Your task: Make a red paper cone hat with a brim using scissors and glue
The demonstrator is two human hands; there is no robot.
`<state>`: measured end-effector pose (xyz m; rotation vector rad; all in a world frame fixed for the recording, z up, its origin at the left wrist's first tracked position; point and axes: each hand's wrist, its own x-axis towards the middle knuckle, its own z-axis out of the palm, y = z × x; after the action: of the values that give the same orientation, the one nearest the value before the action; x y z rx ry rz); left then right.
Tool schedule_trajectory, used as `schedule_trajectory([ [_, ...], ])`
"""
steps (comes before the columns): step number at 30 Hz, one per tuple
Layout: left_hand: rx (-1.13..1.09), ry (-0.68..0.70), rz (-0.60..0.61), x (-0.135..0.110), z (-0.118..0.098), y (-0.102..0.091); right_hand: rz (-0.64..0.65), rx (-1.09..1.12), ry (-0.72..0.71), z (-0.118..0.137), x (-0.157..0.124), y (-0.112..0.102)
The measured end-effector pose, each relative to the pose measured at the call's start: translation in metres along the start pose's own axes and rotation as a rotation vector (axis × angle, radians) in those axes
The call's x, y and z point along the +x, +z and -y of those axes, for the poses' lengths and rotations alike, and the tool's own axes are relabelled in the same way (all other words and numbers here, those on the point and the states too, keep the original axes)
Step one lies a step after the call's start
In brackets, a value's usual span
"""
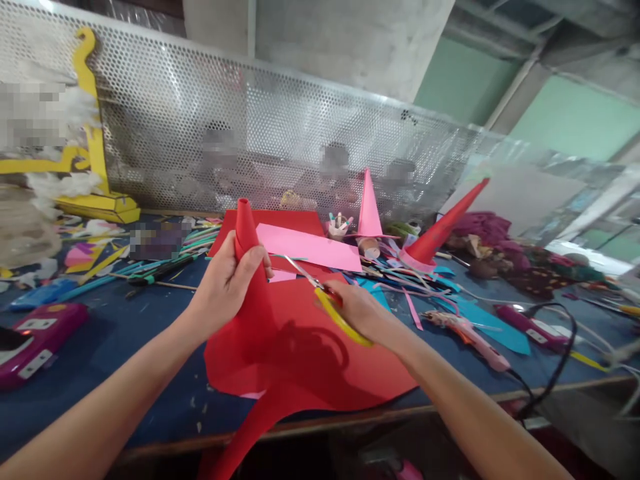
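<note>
My left hand (pixel 227 280) is wrapped round the upper part of a red paper cone (pixel 249 267), holding it upright over a large red paper sheet (pixel 320 360) on the blue table (pixel 130 333). My right hand (pixel 357 310) grips yellow-handled scissors (pixel 325 297), blades open and pointing left toward the cone just above the red sheet. A pink paper sheet (pixel 310 248) lies behind the scissors.
A pink cone (pixel 369 207) and a tilted red cone (pixel 440 230) stand at the back. Glue guns (pixel 467 332) with black cables lie at the right, a magenta device (pixel 35 340) at the left. Paper scraps and sticks litter the far table. A perforated metal screen (pixel 260 133) backs it.
</note>
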<state>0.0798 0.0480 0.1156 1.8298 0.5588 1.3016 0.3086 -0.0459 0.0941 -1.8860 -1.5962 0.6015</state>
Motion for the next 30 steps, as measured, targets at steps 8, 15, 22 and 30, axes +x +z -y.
schedule_trajectory([
  [8,-0.041,-0.032,0.039,0.001,-0.002,0.002,-0.091,-0.338,-0.267,-0.029,0.058,0.013],
  [15,-0.060,-0.041,0.030,0.001,-0.004,0.002,-0.075,-0.384,-0.340,-0.030,0.095,0.029],
  [22,-0.146,-0.036,0.120,0.005,-0.003,0.004,-0.141,-0.419,-0.348,-0.018,0.083,0.028],
  [30,-0.406,-0.103,0.040,0.011,-0.004,-0.001,-0.116,-0.546,-0.386,-0.022,0.089,0.011],
])
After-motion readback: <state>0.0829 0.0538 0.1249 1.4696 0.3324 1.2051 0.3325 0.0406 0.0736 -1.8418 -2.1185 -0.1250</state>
